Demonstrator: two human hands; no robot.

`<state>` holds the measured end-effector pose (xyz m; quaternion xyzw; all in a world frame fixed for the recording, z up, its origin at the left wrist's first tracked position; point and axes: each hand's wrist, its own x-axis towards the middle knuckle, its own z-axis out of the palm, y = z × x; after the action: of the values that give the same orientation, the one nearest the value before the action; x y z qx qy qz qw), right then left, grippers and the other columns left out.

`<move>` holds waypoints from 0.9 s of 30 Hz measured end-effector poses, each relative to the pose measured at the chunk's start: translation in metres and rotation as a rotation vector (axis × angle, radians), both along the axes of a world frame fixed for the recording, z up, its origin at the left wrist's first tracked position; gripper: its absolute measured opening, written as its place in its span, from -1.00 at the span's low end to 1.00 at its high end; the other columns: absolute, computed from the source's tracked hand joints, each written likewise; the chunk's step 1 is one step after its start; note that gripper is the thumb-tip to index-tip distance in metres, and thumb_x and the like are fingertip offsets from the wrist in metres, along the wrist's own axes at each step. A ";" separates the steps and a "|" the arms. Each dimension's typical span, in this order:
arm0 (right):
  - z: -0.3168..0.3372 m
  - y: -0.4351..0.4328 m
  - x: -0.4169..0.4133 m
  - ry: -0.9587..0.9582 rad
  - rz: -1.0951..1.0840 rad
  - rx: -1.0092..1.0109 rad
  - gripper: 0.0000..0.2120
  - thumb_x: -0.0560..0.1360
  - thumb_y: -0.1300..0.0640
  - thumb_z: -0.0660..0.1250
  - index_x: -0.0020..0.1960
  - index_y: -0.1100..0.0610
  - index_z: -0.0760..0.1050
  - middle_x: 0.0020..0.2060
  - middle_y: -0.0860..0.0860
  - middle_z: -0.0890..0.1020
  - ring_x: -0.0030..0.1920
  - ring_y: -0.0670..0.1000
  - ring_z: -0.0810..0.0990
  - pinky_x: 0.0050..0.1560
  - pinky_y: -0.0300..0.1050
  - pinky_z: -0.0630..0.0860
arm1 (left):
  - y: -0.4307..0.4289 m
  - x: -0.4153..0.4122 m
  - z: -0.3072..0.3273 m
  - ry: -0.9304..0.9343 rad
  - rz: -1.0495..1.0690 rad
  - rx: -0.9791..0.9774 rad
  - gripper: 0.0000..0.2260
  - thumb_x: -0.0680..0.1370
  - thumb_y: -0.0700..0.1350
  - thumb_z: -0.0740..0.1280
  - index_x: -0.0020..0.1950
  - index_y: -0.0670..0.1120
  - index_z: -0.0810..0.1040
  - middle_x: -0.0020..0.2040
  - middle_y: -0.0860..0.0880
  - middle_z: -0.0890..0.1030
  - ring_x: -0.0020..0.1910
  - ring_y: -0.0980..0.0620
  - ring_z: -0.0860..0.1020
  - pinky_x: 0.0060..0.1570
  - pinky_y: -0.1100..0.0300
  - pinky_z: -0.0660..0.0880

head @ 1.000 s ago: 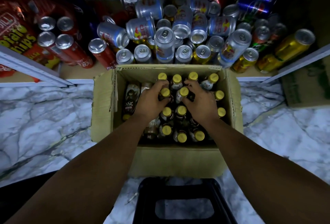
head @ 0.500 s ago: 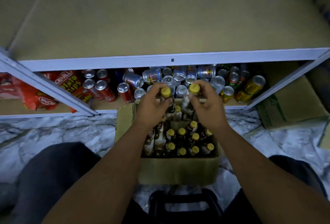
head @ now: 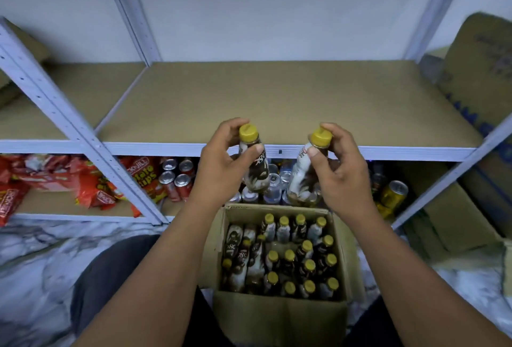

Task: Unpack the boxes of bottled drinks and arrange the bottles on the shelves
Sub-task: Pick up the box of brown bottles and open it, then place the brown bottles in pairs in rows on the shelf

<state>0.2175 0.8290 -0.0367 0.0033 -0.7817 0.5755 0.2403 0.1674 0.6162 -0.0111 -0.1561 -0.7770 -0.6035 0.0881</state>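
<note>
My left hand (head: 221, 166) grips a dark yellow-capped bottle (head: 256, 172) by its neck. My right hand (head: 339, 169) grips a second, paler yellow-capped bottle (head: 303, 172) the same way. Both bottles hang upright in front of the white edge of the bare brown shelf (head: 277, 97), above the open cardboard box (head: 279, 316). Several more yellow-capped bottles (head: 299, 258) stand in the box, and a few lie on their sides at its left.
On the lower shelf sit drink cans (head: 177, 177), more cans (head: 393, 194) at the right, and red snack packets (head: 55, 183). Cardboard boxes (head: 454, 219) stand at the right. White slanted shelf posts (head: 69, 122) cross at the left. The floor is marble.
Both hands have lifted a bottle each out of the box and up to the level of the bare shelf's front edge. The view has tilted upward.
</note>
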 end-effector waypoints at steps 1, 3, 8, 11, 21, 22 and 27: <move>0.006 -0.001 0.002 0.016 0.007 -0.008 -0.61 0.62 0.04 0.37 0.40 -0.16 0.39 0.21 -0.10 0.63 0.20 -0.10 0.61 0.15 -0.07 0.59 | -0.003 0.003 0.006 0.013 0.003 0.014 -0.64 0.54 -0.15 0.51 0.26 0.12 0.50 0.12 0.19 0.62 0.14 0.25 0.58 0.09 0.40 0.48; 0.021 -0.002 0.007 0.038 0.013 -0.012 -0.62 0.62 0.07 0.38 0.39 -0.13 0.41 0.18 -0.11 0.64 0.22 -0.08 0.60 0.19 -0.05 0.58 | -0.008 0.008 0.016 0.036 -0.005 0.043 -0.64 0.53 -0.17 0.52 0.27 0.06 0.52 0.11 0.15 0.64 0.11 0.22 0.60 0.09 0.41 0.47; 0.052 -0.005 0.020 0.072 0.008 0.019 -0.65 0.61 0.13 0.39 0.30 -0.19 0.41 0.10 -0.16 0.64 0.13 -0.13 0.60 0.16 -0.02 0.61 | -0.016 0.014 0.037 0.073 -0.035 0.052 -0.62 0.52 -0.17 0.53 0.26 0.08 0.54 0.09 0.15 0.65 0.05 0.19 0.61 0.09 0.36 0.50; 0.062 -0.005 0.023 0.066 -0.007 0.061 -0.62 0.60 0.07 0.40 0.27 -0.31 0.41 0.12 -0.15 0.65 0.16 -0.11 0.60 0.20 0.08 0.60 | -0.019 0.013 0.047 0.106 -0.064 0.035 -0.62 0.52 -0.14 0.53 0.26 0.12 0.54 0.09 0.18 0.65 0.04 0.19 0.61 0.10 0.34 0.51; 0.080 -0.009 -0.019 0.007 -0.060 0.150 -0.65 0.58 0.06 0.42 0.27 -0.20 0.41 0.15 -0.11 0.64 0.19 -0.12 0.59 0.32 -0.03 0.52 | -0.016 -0.034 0.059 0.168 -0.053 -0.021 -0.63 0.52 -0.11 0.53 0.24 0.16 0.52 0.06 0.22 0.63 0.01 0.20 0.59 0.15 0.13 0.57; 0.080 -0.008 -0.027 0.006 -0.062 0.150 -0.65 0.57 0.06 0.43 0.28 -0.17 0.41 0.15 -0.09 0.64 0.19 -0.11 0.60 0.32 -0.02 0.52 | -0.015 -0.041 0.059 0.168 -0.046 -0.030 -0.63 0.52 -0.11 0.53 0.25 0.15 0.52 0.06 0.21 0.63 0.01 0.21 0.59 0.15 0.12 0.57; 0.081 -0.002 -0.066 0.029 -0.067 0.167 -0.62 0.53 0.04 0.48 0.27 -0.14 0.44 0.13 -0.10 0.65 0.18 -0.08 0.61 0.29 0.04 0.54 | -0.008 -0.072 0.054 0.174 0.004 -0.081 -0.60 0.50 -0.09 0.54 0.29 0.10 0.54 0.06 0.13 0.64 0.02 0.12 0.61 0.15 0.12 0.59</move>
<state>0.1512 0.8270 0.0443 0.0055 -0.8230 0.4999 0.2699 0.0956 0.6086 0.0424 -0.2096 -0.7906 -0.5554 0.1501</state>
